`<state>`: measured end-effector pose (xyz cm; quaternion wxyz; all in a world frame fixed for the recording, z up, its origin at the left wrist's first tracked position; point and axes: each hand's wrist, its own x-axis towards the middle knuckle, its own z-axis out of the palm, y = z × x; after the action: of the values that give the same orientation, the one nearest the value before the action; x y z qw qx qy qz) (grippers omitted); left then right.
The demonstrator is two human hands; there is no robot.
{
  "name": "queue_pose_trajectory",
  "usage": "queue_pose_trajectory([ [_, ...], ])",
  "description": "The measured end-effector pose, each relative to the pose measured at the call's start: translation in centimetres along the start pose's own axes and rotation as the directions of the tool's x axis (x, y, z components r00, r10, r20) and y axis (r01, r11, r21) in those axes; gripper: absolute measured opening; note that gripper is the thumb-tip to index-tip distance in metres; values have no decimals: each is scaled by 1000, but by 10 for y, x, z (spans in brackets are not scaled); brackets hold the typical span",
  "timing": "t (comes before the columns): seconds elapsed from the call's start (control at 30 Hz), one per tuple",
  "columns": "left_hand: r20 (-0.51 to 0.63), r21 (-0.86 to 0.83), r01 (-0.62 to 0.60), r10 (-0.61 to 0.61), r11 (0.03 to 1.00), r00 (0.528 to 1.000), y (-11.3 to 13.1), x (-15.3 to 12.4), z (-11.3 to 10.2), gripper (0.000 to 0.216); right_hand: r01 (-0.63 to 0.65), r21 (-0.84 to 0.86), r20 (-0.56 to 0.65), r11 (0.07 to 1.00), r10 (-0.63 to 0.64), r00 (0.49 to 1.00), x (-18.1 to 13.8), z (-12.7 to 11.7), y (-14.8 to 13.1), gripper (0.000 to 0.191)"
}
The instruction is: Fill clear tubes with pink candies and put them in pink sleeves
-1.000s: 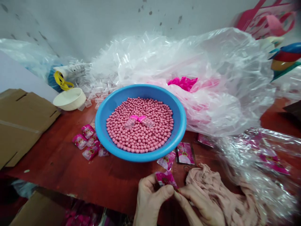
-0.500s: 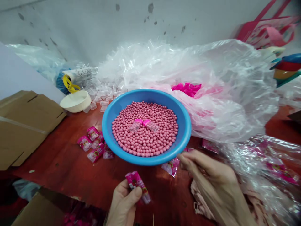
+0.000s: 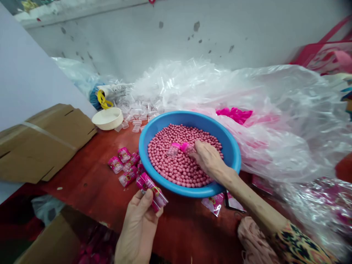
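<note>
My left hand (image 3: 139, 223), in front of the basin, pinches a pink printed plastic wrapper (image 3: 152, 190) between thumb and fingers. My right hand (image 3: 209, 160) reaches into the blue basin (image 3: 189, 192), which holds many pink balls (image 3: 176, 170). Its fingers close on a small clear bottle with a pink cap (image 3: 185, 147), lying on the balls. Touching that cap end to end is a second clear bottle with a pink cap (image 3: 173, 150). Left of the basin lie several filled pink packets (image 3: 128, 176).
Clear plastic tubes (image 3: 137, 110) are heaped behind the basin, beside a white bowl (image 3: 107, 119). Large clear bags with pink caps (image 3: 235, 114) fill the right back. Folded cardboard (image 3: 46, 143) stands left. Flat wrappers (image 3: 213, 204) and a beige cloth (image 3: 254, 238) lie at the right front.
My right hand has moved from beside the basin's front rim into it, onto the right-hand bottle. My left hand has risen with the wrapper towards the rim. The view has shifted.
</note>
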<state>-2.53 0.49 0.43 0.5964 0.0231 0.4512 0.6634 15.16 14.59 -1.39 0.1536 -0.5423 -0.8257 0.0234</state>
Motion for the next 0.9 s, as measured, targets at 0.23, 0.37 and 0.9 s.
queue_pose_trajectory([
  [0.23,-34,-125,-71,67,990,997,9,6,7,6,-200,612,-123,765,342,932,-43,-40,-28,20],
  [0.37,-18,-139,-70,68,988,998,2,4,15,4,-275,867,113,415,374,921,-90,-49,-58,22],
  [0.9,54,-218,-2,14,976,998,-21,-18,46,16,-142,937,-11,318,435,900,-131,-22,-90,14],
])
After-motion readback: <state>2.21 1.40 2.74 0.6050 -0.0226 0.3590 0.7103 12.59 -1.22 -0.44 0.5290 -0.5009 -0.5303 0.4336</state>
